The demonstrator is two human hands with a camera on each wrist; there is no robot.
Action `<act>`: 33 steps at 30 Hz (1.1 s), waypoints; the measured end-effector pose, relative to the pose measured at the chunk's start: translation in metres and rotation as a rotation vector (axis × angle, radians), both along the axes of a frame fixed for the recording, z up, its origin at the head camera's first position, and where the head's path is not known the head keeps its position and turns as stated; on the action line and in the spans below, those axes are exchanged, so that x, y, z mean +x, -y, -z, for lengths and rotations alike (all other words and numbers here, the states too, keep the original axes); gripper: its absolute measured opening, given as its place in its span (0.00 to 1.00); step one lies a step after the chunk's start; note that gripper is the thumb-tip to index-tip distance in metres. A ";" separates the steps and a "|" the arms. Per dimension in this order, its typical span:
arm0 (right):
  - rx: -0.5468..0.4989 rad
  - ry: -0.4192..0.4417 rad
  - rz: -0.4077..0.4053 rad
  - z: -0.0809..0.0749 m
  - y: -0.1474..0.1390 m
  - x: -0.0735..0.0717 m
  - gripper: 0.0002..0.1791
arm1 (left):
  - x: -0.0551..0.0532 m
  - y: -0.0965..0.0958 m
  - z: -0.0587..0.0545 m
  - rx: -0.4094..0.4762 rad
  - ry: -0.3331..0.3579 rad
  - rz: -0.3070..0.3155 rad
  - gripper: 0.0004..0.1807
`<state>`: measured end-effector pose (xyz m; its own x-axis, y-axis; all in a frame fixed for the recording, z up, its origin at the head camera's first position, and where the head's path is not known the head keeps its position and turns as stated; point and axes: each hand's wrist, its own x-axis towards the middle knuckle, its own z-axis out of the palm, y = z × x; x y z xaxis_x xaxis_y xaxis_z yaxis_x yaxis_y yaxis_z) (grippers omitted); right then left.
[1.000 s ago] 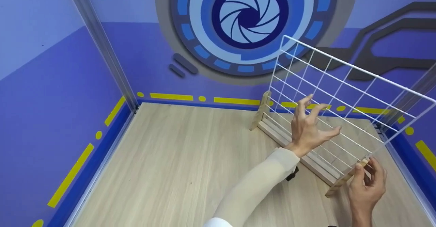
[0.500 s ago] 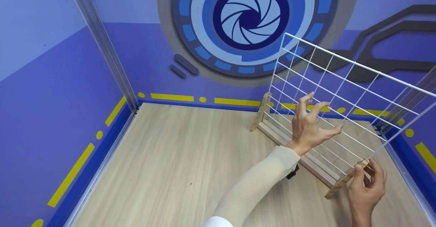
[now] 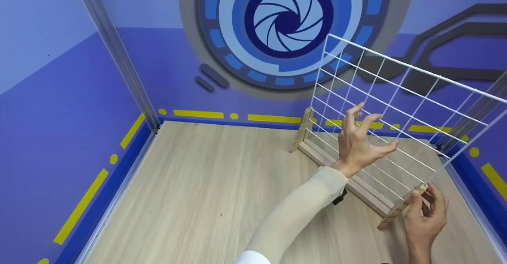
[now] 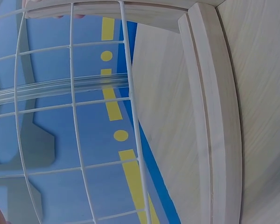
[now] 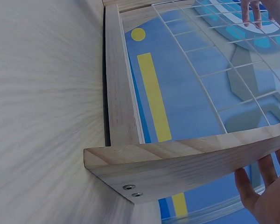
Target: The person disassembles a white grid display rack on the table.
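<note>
A white wire grid panel (image 3: 410,94) stands slanted between the two end pieces of a wooden base, at the right of the head view. In the left wrist view the panel's bottom wire (image 4: 135,109) lies apart from the grooved wooden rail (image 4: 219,121). My left hand (image 3: 358,141) is at the near face of the panel with fingers spread and bent; whether each fingertip touches wire cannot be told. At the near end piece (image 5: 191,163), my right hand (image 3: 427,212) pinches its upper part between thumb and fingers, close to the panel's lower corner.
The base stands on a wood-grain tabletop (image 3: 206,177). Behind it rises a blue printed wall (image 3: 158,66) with yellow dashes. A metal frame post (image 3: 122,66) marks the back left corner, and another stands behind the panel at the right.
The panel's top edge has risen slightly, and its near upper corner has shifted right out of the head view. My left hand has moved up a little; my right hand stays at the end piece.
</note>
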<state>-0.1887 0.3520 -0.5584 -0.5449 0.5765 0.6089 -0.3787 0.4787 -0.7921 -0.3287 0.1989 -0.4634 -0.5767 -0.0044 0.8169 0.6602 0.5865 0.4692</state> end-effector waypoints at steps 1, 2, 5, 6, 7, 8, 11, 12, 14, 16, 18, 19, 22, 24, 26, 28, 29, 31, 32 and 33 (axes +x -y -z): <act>-0.007 -0.006 -0.005 0.000 0.000 0.000 0.22 | 0.000 0.000 -0.001 0.005 0.001 0.007 0.39; -0.012 -0.012 -0.009 0.000 0.000 0.000 0.22 | 0.000 0.000 -0.002 0.006 0.001 0.009 0.39; -0.026 -0.032 -0.025 -0.002 0.001 0.000 0.22 | 0.000 0.001 -0.004 0.007 0.002 0.015 0.40; -0.032 -0.038 -0.030 -0.003 0.002 0.000 0.22 | 0.000 0.001 -0.005 0.009 0.003 0.018 0.40; -0.031 -0.043 -0.033 -0.004 0.003 0.001 0.22 | 0.000 0.001 -0.006 0.011 0.003 0.020 0.40; -0.034 -0.049 -0.037 -0.005 0.003 0.001 0.22 | 0.000 0.001 -0.007 0.014 0.003 0.024 0.40; -0.051 -0.064 -0.051 -0.008 0.006 0.003 0.22 | 0.000 0.001 -0.009 0.024 0.003 0.030 0.40; -0.050 -0.064 -0.050 -0.009 0.007 0.003 0.22 | 0.001 0.001 -0.009 0.024 0.003 0.029 0.39; -0.042 -0.059 -0.048 -0.011 0.007 0.005 0.22 | 0.001 0.001 -0.011 0.029 0.004 0.030 0.39; -0.031 -0.051 -0.042 -0.012 0.007 0.005 0.22 | 0.002 0.001 -0.013 0.029 0.004 0.030 0.39; -0.012 -0.036 -0.030 -0.011 0.006 0.006 0.22 | 0.003 0.001 -0.017 0.028 0.002 0.035 0.39; -0.008 -0.032 -0.027 -0.010 0.006 0.006 0.22 | 0.003 0.000 -0.018 0.025 -0.001 0.033 0.39; -0.004 -0.023 -0.017 -0.006 0.003 0.004 0.22 | 0.004 0.000 -0.024 0.004 -0.018 0.020 0.38; 0.000 -0.017 -0.010 -0.002 0.000 0.002 0.22 | 0.005 0.000 -0.028 -0.010 -0.029 0.009 0.38; 0.002 -0.011 -0.006 0.001 -0.001 0.000 0.22 | 0.005 0.001 -0.033 -0.020 -0.037 0.006 0.37; 0.006 -0.009 -0.002 0.003 -0.002 -0.001 0.22 | 0.005 0.001 -0.037 -0.022 -0.039 0.010 0.36; 0.003 -0.011 -0.002 0.003 -0.002 -0.001 0.22 | 0.005 0.001 -0.040 -0.019 -0.038 0.014 0.36; -0.003 -0.020 -0.006 0.002 -0.001 -0.001 0.22 | 0.005 0.001 -0.044 -0.017 -0.036 0.016 0.36; -0.008 -0.026 -0.010 0.001 -0.001 -0.001 0.22 | 0.005 0.001 -0.046 -0.015 -0.036 0.019 0.36; -0.010 -0.030 -0.011 0.000 0.000 -0.001 0.22 | 0.005 0.001 -0.048 -0.015 -0.037 0.020 0.36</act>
<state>-0.1895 0.3517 -0.5580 -0.5324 0.5771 0.6193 -0.4078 0.4662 -0.7851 -0.3234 0.1978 -0.4158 -0.5461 0.0193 0.8375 0.6888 0.5793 0.4358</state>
